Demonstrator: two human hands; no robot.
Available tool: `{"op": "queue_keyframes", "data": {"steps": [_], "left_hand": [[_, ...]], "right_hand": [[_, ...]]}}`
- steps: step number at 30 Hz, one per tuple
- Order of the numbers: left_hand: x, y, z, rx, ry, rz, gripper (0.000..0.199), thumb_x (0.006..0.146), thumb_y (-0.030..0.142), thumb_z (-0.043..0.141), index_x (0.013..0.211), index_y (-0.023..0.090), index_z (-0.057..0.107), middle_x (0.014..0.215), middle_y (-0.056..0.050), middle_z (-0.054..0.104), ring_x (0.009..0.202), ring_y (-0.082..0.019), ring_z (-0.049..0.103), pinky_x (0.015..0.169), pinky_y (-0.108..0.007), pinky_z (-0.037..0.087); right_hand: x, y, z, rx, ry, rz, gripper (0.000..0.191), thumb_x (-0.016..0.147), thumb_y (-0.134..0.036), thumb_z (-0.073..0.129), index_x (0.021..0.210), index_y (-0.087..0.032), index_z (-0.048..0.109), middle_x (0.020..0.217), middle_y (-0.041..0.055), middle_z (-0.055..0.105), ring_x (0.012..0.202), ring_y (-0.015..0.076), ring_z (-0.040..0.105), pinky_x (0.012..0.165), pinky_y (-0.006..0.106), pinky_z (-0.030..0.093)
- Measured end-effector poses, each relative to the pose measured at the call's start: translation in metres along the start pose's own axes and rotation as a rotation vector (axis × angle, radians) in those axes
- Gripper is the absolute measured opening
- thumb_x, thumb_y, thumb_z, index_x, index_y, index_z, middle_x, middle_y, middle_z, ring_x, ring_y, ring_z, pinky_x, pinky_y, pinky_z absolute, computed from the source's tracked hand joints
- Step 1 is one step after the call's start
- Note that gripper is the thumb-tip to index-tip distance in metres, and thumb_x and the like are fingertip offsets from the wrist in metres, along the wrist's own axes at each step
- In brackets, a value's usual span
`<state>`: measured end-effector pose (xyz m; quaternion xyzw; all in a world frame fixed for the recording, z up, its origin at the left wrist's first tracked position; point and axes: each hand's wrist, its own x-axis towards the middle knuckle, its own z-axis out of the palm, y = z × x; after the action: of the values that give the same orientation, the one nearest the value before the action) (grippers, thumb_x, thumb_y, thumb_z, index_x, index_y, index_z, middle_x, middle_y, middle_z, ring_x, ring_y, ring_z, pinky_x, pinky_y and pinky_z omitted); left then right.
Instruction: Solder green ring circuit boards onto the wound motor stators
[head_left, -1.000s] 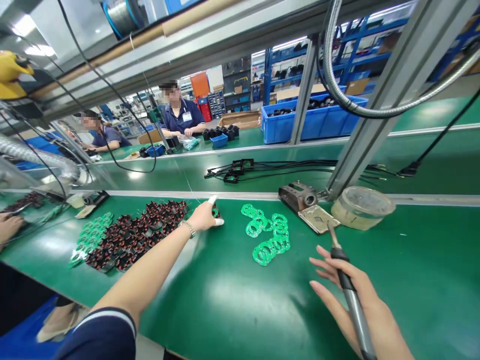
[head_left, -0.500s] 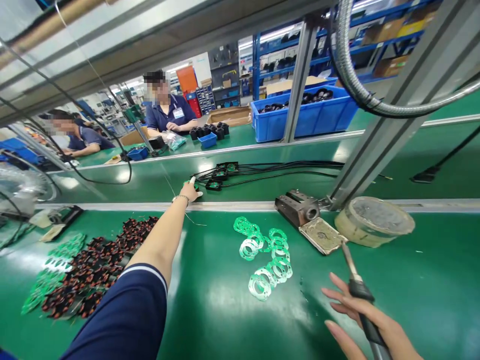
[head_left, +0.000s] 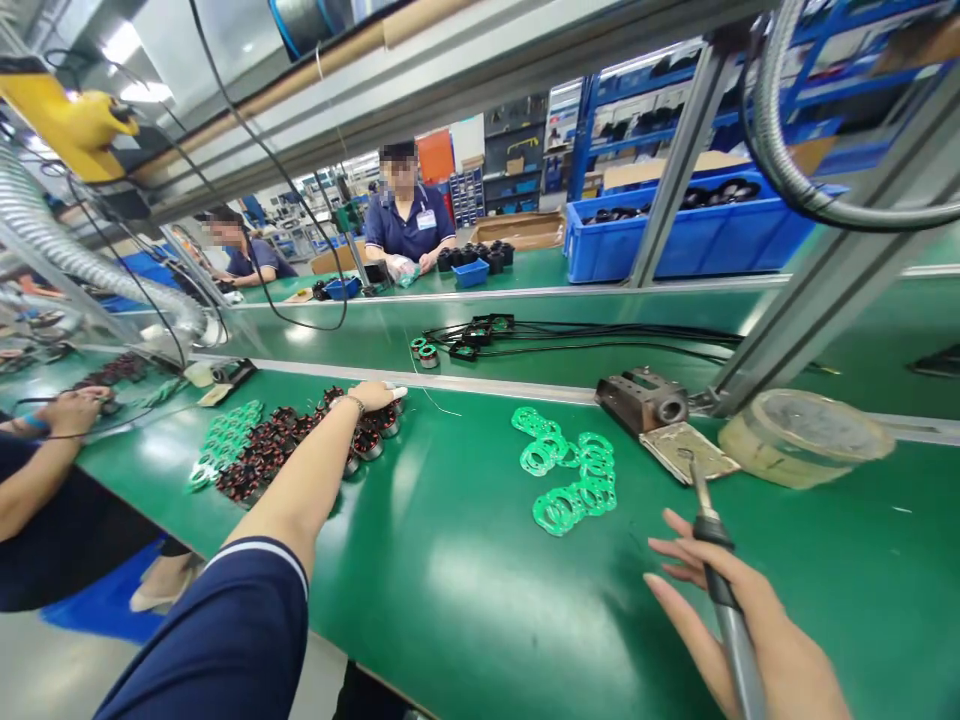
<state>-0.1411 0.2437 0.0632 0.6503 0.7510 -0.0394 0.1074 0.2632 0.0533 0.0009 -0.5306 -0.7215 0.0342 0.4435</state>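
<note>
My left hand [head_left: 375, 396] reaches to the right end of a pile of black and copper motor stators [head_left: 277, 445], touching or just above them. One of its fingertips is covered in white; the other fingers are mostly hidden, so its grip does not show. In my right hand [head_left: 757, 610] lies a soldering iron [head_left: 718, 570], its tip pointing away near a tip-cleaning pad [head_left: 686, 450]. Green ring-shaped circuit boards [head_left: 559, 508] are spread mid-bench. Two stators topped with green rings [head_left: 427, 356] stand on the raised ledge behind.
A metal block [head_left: 641, 395] and a round tub [head_left: 806, 435] stand at the right. Black cables [head_left: 600, 330] with small green-board parts lie on the ledge. More green boards [head_left: 229, 435] lie left of the pile. A co-worker's hands [head_left: 79, 405] are at far left; another person sits opposite.
My left hand has left the ledge, where the ring-topped stators now stand free, and come back to the pile. The view has swung left. My right hand still holds the soldering iron.
</note>
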Motion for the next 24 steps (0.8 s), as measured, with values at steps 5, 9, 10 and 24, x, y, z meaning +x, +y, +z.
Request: {"op": "queue_keyframes", "data": {"steps": [5, 9, 10, 24], "left_hand": [[-0.024, 0.011, 0.014, 0.000, -0.088, 0.126, 0.035, 0.084, 0.043, 0.048, 0.106, 0.018, 0.057, 0.113, -0.008, 0.058, 0.102, -0.022, 0.055, 0.089, -0.041, 0.042], [-0.053, 0.019, 0.016, 0.003, -0.097, 0.240, 0.043, 0.077, 0.055, 0.048, 0.107, 0.027, 0.060, 0.114, -0.003, 0.062, 0.110, -0.023, 0.052, 0.095, -0.030, 0.037], [-0.063, 0.021, 0.015, 0.005, -0.080, 0.267, 0.047, 0.076, 0.055, 0.047, 0.112, 0.026, 0.057, 0.118, -0.004, 0.060, 0.112, -0.024, 0.051, 0.096, -0.032, 0.035], [-0.167, 0.010, 0.076, 0.166, 0.396, 0.366, 0.022, 0.076, 0.025, 0.057, 0.096, 0.020, 0.063, 0.120, -0.013, 0.056, 0.127, -0.033, 0.031, 0.104, -0.059, 0.014]], "right_hand": [[-0.006, -0.003, 0.001, -0.008, -0.026, 0.006, 0.027, 0.084, -0.040, 0.046, 0.103, -0.020, 0.046, 0.110, 0.0147, 0.062, 0.066, 0.0194, 0.068, 0.064, 0.033, 0.057], [-0.006, -0.005, 0.006, 0.021, -0.098, -0.035, 0.024, 0.085, -0.033, 0.047, 0.104, -0.020, 0.045, 0.113, 0.0152, 0.060, 0.071, 0.0184, 0.068, 0.067, 0.033, 0.057], [-0.004, -0.006, 0.008, 0.020, -0.139, -0.062, 0.024, 0.085, -0.031, 0.047, 0.106, -0.019, 0.045, 0.114, 0.0150, 0.059, 0.077, 0.0195, 0.068, 0.070, 0.033, 0.056], [0.032, -0.010, 0.067, -0.037, -0.420, -0.279, 0.030, 0.078, -0.014, 0.051, 0.108, -0.016, 0.049, 0.099, 0.0133, 0.062, 0.088, 0.0245, 0.063, 0.077, 0.041, 0.053]]}}
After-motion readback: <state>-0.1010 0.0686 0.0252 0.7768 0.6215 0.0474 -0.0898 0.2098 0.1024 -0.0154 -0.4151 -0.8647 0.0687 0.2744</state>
